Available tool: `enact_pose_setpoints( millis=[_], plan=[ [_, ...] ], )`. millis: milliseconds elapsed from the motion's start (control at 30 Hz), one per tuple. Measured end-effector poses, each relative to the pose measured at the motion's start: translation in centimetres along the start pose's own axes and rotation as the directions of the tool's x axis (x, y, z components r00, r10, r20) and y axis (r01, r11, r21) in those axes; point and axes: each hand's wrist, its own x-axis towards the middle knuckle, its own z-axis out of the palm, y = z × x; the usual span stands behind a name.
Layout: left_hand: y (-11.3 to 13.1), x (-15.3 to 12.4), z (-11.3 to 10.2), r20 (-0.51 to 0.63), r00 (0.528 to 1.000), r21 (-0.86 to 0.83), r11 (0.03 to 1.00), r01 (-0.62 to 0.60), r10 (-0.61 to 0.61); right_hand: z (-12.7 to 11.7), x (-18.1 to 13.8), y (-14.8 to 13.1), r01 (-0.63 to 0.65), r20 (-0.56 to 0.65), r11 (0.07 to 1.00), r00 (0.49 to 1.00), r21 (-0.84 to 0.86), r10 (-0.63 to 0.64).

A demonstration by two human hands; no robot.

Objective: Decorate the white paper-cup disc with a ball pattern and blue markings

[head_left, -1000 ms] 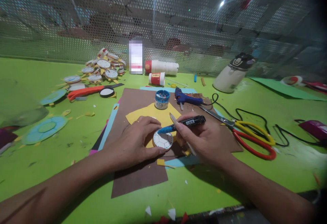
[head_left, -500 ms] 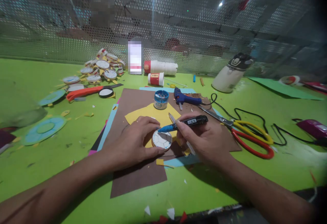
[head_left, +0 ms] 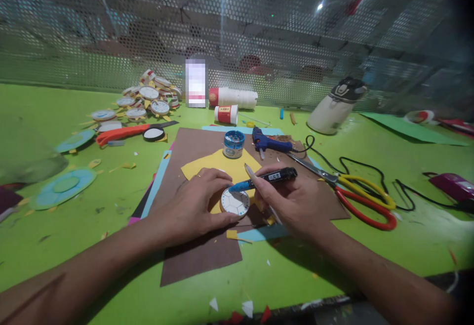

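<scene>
Between my hands, a small round white disc [head_left: 235,204] with black lines and blue dots round its rim rests on yellow and brown sheets. My left hand [head_left: 198,204] holds the disc at its edge, thumb in front and fingers behind. A black marker with a blue tip [head_left: 279,176] is pinched in my right hand [head_left: 292,199], its tip at the disc's upper edge. A pencil [head_left: 250,171] is also tucked in the right hand, pointing away. Just beyond the disc stands an uncapped small jar [head_left: 233,144] stained blue.
A blue glue gun [head_left: 272,142] and scissors [head_left: 365,199] lie to the right. An orange cutter [head_left: 126,134] and a heap of decorated discs [head_left: 149,93] are at the left. Paper cups [head_left: 226,114], a phone [head_left: 195,83] and a kettle-like jug [head_left: 335,107] stand at the back.
The marker's back end has dipped and shifted slightly left with my right hand. My left hand and the disc look unmoved.
</scene>
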Motion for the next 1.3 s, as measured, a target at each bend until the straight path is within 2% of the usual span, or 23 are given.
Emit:
enact_pose_setpoints(
  millis=[567, 700, 833, 900, 967, 1133, 1300],
  plan=[
    [-0.34, -0.02, 0.28, -0.022, 1.0, -0.029, 0.999, 0.013, -0.014, 0.29, -0.31, 0.39, -0.047, -0.044, 0.997, 0.998, 0.057, 0.05],
    [-0.02, 0.09, 0.05, -0.006, 1.0, -0.012, 1.0, 0.018, -0.018, 0.04, -0.45, 0.24, 0.044, -0.032, 0.998, 0.998, -0.053, -0.046],
    [-0.05, 0.12, 0.01, -0.014, 1.0, -0.005, 1.0, 0.012, -0.012, -0.15, -0.55, -0.31, 0.189, 0.01, 0.957, 0.981, -0.218, -0.192],
    [-0.09, 0.17, 0.03, -0.019, 1.0, -0.015, 1.0, 0.019, -0.019, -0.08, -0.61, -0.41, 0.214, 0.006, 0.946, 0.976, -0.245, -0.219],
    [-0.1, 0.24, 0.03, -0.01, 1.0, -0.026, 1.0, 0.015, -0.015, 0.02, -0.69, -0.29, 0.187, -0.018, 0.957, 0.98, -0.22, -0.196],
    [-0.21, 0.31, 0.15, -0.02, 1.0, -0.033, 0.999, 0.007, -0.007, -0.05, -0.84, 0.13, 0.061, -0.111, 0.998, 0.992, -0.001, -0.061],
    [-0.5, 0.1, 0.39, -0.037, 0.999, -0.02, 1.0, 0.003, -0.004, -0.13, -0.62, 0.14, 0.034, -0.118, 0.999, 0.992, -0.017, -0.036]
  ],
)
